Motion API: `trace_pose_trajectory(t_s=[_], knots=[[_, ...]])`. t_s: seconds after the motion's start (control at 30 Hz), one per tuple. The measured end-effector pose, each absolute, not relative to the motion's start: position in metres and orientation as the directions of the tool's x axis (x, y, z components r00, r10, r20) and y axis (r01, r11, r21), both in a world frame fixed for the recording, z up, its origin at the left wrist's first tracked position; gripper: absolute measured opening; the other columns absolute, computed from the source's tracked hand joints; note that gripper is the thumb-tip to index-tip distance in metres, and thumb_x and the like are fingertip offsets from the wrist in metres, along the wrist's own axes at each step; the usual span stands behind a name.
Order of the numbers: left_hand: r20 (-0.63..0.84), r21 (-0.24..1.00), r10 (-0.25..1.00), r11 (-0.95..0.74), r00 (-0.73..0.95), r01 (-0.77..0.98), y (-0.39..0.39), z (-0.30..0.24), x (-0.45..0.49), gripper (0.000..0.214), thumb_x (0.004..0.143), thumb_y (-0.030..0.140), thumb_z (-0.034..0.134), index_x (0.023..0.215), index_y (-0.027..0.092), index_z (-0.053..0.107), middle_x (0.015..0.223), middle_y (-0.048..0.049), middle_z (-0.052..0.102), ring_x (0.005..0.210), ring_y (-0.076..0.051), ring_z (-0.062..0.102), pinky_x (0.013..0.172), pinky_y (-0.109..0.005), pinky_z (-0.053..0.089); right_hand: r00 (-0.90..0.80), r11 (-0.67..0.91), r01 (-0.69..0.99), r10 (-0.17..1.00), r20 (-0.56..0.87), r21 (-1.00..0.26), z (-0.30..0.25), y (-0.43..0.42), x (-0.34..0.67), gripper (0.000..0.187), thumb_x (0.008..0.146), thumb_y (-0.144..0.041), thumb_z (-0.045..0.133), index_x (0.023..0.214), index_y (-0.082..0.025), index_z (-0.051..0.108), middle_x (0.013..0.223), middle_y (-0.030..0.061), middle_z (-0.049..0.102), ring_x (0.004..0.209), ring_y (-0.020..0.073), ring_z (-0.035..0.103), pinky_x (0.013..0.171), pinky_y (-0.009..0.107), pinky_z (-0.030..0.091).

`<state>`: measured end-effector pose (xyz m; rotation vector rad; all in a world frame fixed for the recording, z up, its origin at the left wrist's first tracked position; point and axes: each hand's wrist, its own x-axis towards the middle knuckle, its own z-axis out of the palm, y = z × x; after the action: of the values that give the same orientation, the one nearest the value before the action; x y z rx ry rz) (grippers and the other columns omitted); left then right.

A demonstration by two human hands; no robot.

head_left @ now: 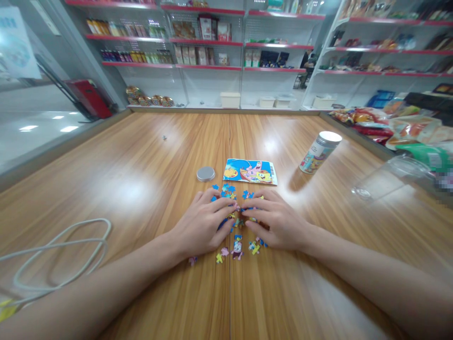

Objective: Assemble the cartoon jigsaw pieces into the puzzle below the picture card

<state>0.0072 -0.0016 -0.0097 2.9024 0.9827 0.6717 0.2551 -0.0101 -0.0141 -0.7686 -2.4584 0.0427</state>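
Both forearms [136, 269] slant inward over the table [170, 302], and the left hand [207, 219] and right hand [281, 222] face each other, palms down, fingers bent and nearly meeting. They arch loosely over scattered puzzle pieces [237, 249], which lie beneath and around them, on the person's side of the picture card [249, 171]. Neither is clenched; whether either pinches a piece, I can't tell.

Worn on the head, the sole camera looks forward and down from six o'clock, close over the bench [170, 189], facing shelves [208, 43] at twelve.
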Motion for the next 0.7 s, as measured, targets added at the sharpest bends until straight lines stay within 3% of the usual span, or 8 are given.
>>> trace_pose_trajectory(t_s=[0.2,0.37,0.7], knots=[[0.400,0.166,0.605,-0.787,0.689,0.594,-0.0005,-0.0098,0.0074,0.034,0.095,0.030,0.059,0.127,0.018,0.064,0.128,-0.0091,0.067,0.115,-0.030,0.052,0.098,-0.050,0.047,-0.641,0.806,0.558,0.569,0.515,-0.197,-0.0134,-0.0093,0.2559,0.019,0.095,-0.022,0.060,0.109,-0.017,0.072,0.120,0.0060,0.071,0.115,0.0278,0.055,0.103,0.047,0.047],[0.400,0.156,0.614,-0.777,0.681,0.609,0.0011,-0.0112,0.0068,0.034,0.096,0.032,0.058,0.125,0.018,0.066,0.130,-0.0083,0.067,0.115,-0.030,0.050,0.100,-0.052,0.047,-0.703,0.807,0.558,0.583,0.407,-0.192,-0.0123,-0.0109,0.2547,0.026,0.098,-0.027,0.057,0.120,-0.020,0.069,0.136,0.0035,0.066,0.130,0.0325,0.048,0.108,0.053,0.042],[0.431,0.133,0.645,-0.737,0.631,0.662,0.0030,-0.0137,0.0061,0.024,0.096,0.032,0.059,0.110,0.019,0.074,0.119,-0.0078,0.068,0.112,-0.030,0.050,0.096,-0.051,0.048,-0.693,0.805,0.559,0.585,0.422,-0.198,-0.0137,-0.0106,0.2541,0.020,0.098,-0.026,0.059,0.111,-0.019,0.072,0.128,0.0031,0.070,0.127,0.0324,0.050,0.106,0.055,0.042]])
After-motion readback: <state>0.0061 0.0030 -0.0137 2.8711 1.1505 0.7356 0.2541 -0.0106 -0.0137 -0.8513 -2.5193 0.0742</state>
